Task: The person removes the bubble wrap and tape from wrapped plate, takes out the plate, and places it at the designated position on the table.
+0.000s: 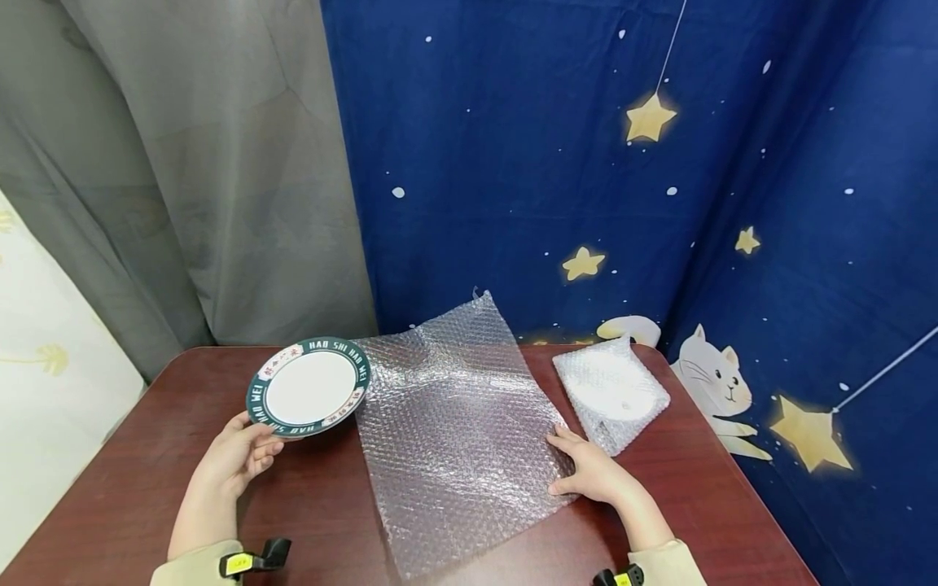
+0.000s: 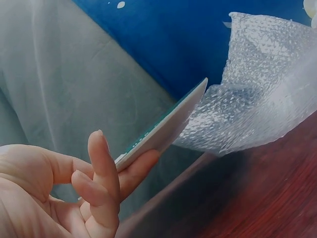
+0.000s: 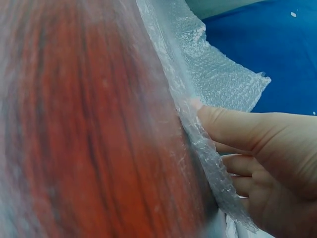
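Note:
My left hand (image 1: 236, 456) grips a round plate (image 1: 311, 387) by its near rim. The plate has a white centre and a dark green lettered border. In the left wrist view it shows nearly edge-on, tilted, with fingers beneath it. A clear bubble wrap sheet (image 1: 462, 439) spreads over the middle of the table, its far corner sticking up. My right hand (image 1: 592, 472) holds the sheet's right edge; in the right wrist view the thumb (image 3: 223, 124) lies against the wrap (image 3: 218, 168), with the other fingers partly hidden behind the edge.
A bubble-wrapped bundle (image 1: 611, 392) with something white inside lies at the back right of the brown table (image 1: 315, 521), close to my right hand. Behind the table hang a grey curtain (image 1: 242, 179) and a blue star-patterned one (image 1: 513, 163).

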{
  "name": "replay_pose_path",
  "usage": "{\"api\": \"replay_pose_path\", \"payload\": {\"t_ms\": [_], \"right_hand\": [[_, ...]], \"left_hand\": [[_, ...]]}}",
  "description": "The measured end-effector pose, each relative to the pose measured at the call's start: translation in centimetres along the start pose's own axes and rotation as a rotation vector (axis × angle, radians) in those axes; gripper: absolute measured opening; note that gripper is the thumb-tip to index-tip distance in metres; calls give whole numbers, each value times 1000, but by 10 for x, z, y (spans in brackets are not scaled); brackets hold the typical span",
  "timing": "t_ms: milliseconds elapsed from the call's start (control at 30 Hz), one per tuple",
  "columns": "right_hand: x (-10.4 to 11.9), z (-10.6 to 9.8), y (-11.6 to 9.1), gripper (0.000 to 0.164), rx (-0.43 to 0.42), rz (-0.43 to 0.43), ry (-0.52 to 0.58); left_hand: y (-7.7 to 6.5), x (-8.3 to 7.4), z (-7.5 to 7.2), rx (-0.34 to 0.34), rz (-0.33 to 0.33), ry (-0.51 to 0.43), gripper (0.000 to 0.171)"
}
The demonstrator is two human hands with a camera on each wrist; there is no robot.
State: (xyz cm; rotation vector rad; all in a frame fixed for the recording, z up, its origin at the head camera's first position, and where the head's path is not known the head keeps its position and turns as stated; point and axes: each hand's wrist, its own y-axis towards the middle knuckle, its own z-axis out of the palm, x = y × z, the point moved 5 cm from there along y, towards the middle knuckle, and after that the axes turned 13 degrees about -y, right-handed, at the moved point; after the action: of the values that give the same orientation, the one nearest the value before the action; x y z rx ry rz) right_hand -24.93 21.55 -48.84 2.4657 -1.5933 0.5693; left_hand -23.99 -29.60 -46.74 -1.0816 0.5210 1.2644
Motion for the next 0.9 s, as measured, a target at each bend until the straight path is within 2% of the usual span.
{"api": "replay_pose_path", "payload": {"t_ms": [333,567,900], "right_hand": [[3,-2,-1,81,0,-9,2],[3,-2,-3,80,5,-22,12],[2,-3,-2,82,1,-23,14]], "left_hand": [[-2,-3,-12,-34,-8,-10,37],[-2,-2,-18,-19,-13,-38,30],[-2,-1,-29,-82,-43,-88,28]]}}
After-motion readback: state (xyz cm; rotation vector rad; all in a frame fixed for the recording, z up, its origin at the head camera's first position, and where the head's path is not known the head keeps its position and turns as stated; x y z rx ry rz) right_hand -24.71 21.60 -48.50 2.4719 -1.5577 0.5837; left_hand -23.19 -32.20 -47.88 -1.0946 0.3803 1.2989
